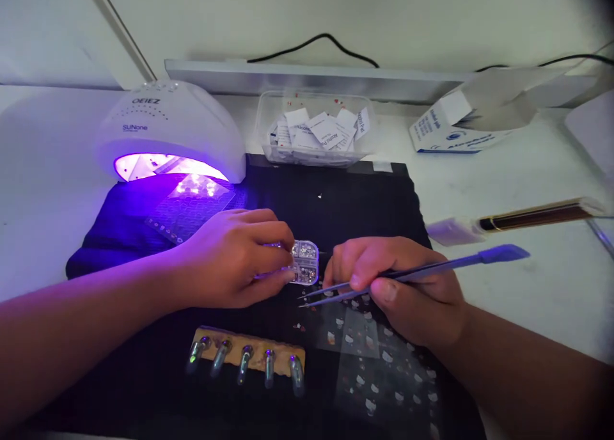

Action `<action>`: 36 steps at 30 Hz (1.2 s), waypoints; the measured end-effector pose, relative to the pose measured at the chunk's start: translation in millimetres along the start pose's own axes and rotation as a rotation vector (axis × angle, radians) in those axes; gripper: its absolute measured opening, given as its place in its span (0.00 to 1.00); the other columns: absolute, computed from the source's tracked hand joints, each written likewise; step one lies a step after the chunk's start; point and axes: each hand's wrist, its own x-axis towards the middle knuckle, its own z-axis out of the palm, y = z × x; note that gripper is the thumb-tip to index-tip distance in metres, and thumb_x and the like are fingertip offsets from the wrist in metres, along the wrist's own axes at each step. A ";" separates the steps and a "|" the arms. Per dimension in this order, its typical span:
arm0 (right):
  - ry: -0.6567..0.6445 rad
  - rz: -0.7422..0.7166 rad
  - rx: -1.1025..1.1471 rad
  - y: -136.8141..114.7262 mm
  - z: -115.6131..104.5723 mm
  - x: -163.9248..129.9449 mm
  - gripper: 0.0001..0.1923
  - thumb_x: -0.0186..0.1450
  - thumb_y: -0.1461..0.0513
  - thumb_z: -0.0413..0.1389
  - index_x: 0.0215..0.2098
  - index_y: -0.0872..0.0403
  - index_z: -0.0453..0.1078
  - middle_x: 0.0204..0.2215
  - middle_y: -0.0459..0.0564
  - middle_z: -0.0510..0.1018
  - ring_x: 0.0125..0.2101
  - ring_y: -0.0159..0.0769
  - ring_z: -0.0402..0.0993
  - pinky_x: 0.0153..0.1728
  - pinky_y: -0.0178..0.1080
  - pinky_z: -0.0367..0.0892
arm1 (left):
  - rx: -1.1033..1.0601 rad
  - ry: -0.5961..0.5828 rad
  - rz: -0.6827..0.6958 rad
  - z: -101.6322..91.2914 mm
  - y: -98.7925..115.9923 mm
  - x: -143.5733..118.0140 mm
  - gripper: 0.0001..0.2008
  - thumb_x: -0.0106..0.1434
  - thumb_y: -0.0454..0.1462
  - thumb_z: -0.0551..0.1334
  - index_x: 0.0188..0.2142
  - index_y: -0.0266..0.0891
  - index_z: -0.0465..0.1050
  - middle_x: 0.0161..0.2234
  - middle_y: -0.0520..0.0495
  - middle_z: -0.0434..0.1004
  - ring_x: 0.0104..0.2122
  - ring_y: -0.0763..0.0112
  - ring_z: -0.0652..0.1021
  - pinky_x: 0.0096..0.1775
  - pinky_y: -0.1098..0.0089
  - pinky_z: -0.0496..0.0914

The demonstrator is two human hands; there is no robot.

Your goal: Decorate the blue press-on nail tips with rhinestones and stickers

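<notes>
white desk [29, 248], black cloth [364, 203] on it. one clear case [307, 254] lies beyond the cardboard strip [258, 357]; likely light, rigid, slippery, best taken by its side walls. left hand [235, 254] bends its fingers over one end; i cannot tell what they pinch. right hand [417, 306], right of the strip, pinches one pair of tweezers [432, 269], likely springy. count: five nail tips [244, 365] on the strip, one lamp [167, 120] beyond.

case [307, 261]: pt hid. by L hand [240, 254] | red/wht bits [299, 327]: too sm. to ID | R cord [578, 56]: cut @ edge
</notes>
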 end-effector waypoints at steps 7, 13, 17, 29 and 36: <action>-0.013 -0.130 -0.150 0.2 -1.9 3.0 0.06 0.68 0.63 0.53 0.36 0.55 0.72 0.24 0.48 0.72 0.25 0.32 0.68 0.26 0.39 0.66 | -0.194 0.044 -0.097 0.0 -3.4 1.7 0.08 0.70 0.34 0.55 0.36 0.36 0.73 0.33 0.48 0.75 0.34 0.70 0.74 0.38 0.68 0.66; -0.147 -0.210 -0.563 -11.5 -1.5 1.0 0.07 0.70 0.63 0.50 0.39 0.54 0.69 0.28 0.50 0.75 0.30 0.35 0.73 0.34 0.42 0.73 | -0.194 0.040 -0.103 0.4 -3.6 2.6 0.09 0.70 0.33 0.53 0.36 0.36 0.71 0.31 0.49 0.74 0.33 0.70 0.73 0.37 0.68 0.64; -0.159 -0.239 -0.725 -13.4 0.2 1.6 0.09 0.72 0.61 0.47 0.39 0.54 0.68 0.28 0.50 0.75 0.31 0.35 0.74 0.36 0.41 0.74 | -0.177 0.048 -0.099 1.0 -3.8 1.6 0.10 0.70 0.33 0.53 0.35 0.36 0.72 0.30 0.49 0.74 0.31 0.71 0.72 0.35 0.68 0.63; -0.248 -0.263 -0.802 -12.1 -1.1 9.0 0.05 0.70 0.63 0.49 0.38 0.54 0.66 0.27 0.50 0.76 0.30 0.37 0.75 0.35 0.42 0.75 | -0.134 0.024 -0.081 1.9 -5.0 0.8 0.09 0.69 0.32 0.54 0.34 0.37 0.71 0.31 0.49 0.73 0.32 0.70 0.71 0.35 0.67 0.64; -0.264 -0.283 -0.857 -10.2 -1.3 8.6 0.06 0.70 0.63 0.49 0.37 0.54 0.66 0.28 0.50 0.77 0.30 0.35 0.76 0.36 0.42 0.75 | -0.140 0.021 -0.072 1.4 -4.7 1.0 0.09 0.70 0.31 0.53 0.34 0.37 0.71 0.31 0.49 0.73 0.31 0.70 0.71 0.34 0.67 0.64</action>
